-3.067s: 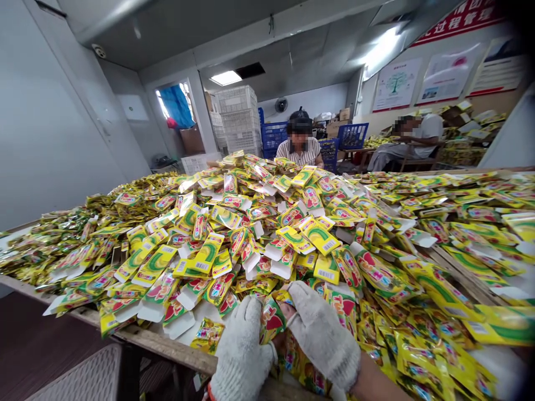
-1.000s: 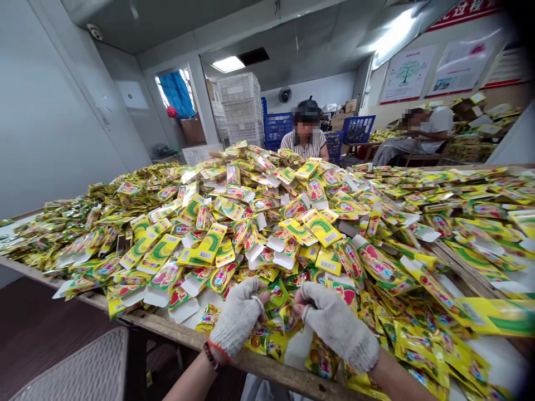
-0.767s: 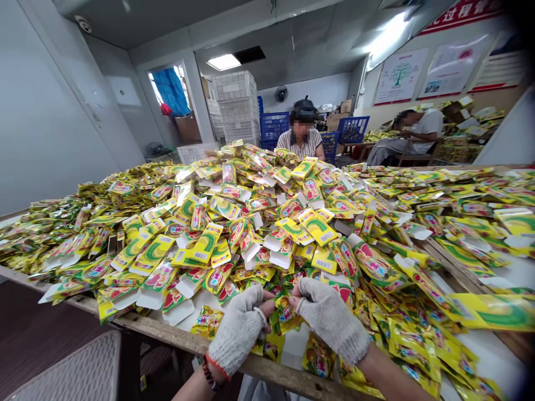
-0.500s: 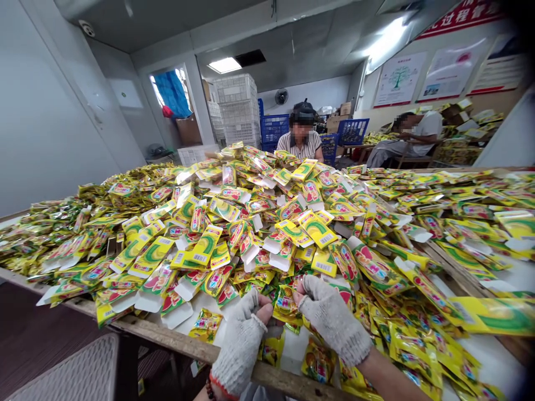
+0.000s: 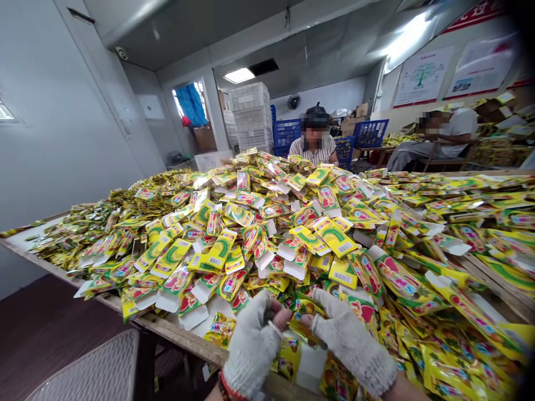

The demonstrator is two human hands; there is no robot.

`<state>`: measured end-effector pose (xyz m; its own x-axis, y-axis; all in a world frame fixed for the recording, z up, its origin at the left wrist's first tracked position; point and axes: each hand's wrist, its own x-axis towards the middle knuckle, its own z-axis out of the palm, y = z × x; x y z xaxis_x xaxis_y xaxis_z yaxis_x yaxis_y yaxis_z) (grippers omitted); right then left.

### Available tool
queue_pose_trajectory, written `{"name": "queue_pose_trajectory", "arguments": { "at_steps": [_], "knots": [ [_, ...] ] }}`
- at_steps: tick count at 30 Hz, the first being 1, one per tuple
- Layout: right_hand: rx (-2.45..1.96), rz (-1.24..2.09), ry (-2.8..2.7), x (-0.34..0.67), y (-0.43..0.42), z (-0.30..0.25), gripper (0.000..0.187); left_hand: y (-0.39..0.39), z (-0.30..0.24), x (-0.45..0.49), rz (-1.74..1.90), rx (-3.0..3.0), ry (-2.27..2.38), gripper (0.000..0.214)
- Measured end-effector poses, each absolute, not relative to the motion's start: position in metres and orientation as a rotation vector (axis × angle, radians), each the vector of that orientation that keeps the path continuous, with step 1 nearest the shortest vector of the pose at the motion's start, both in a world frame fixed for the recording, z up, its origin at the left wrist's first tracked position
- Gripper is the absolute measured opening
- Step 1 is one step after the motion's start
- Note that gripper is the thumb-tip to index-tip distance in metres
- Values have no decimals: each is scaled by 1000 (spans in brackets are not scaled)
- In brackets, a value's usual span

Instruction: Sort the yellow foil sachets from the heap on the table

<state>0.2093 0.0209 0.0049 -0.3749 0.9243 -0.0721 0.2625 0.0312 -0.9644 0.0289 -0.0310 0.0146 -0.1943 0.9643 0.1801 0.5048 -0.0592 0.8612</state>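
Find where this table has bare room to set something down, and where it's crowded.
Bare white tabletop shows at the far left, between the wooden rim and the heap. A narrow pale patch, perhaps tabletop, lies among packets between the left hand and right hand. Boxes crowd the middle, packets the near right.

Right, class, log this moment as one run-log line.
left hand: at yellow packet | right hand: gripping it | ahead: heaped cartons

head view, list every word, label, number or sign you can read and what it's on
"S", on a yellow carton; neighbouring letters unclear
Held sachet: print unreadable
Barcode: digits too small
Tree poster: lettering too small
Adjacent poster: likewise
Red banner: cut off, unclear
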Motion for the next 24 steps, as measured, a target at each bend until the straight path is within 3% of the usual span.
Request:
{"name": "queue_pose_trajectory", "arguments": {
  "at_steps": [4, 8, 20, 24],
  "knots": [
    [-1230, 1431, -1670, 208, 19, 9, 40, -11, 34, -21, 789, 2036, 2321, 14],
    [-1219, 1482, -1713, 206, 15, 14, 39, 7, 35, -54, 171, 1935, 2679, 35],
    [-1157, 1181, -1655, 204, 13, 11, 41, -68, 20, -26, 546, 2108, 2204, 71],
    [-1129, 1216, -1733, 207, 10, 13, 25, -71, 1, -9, 456, 1981, 2140, 76]
  ]
}}
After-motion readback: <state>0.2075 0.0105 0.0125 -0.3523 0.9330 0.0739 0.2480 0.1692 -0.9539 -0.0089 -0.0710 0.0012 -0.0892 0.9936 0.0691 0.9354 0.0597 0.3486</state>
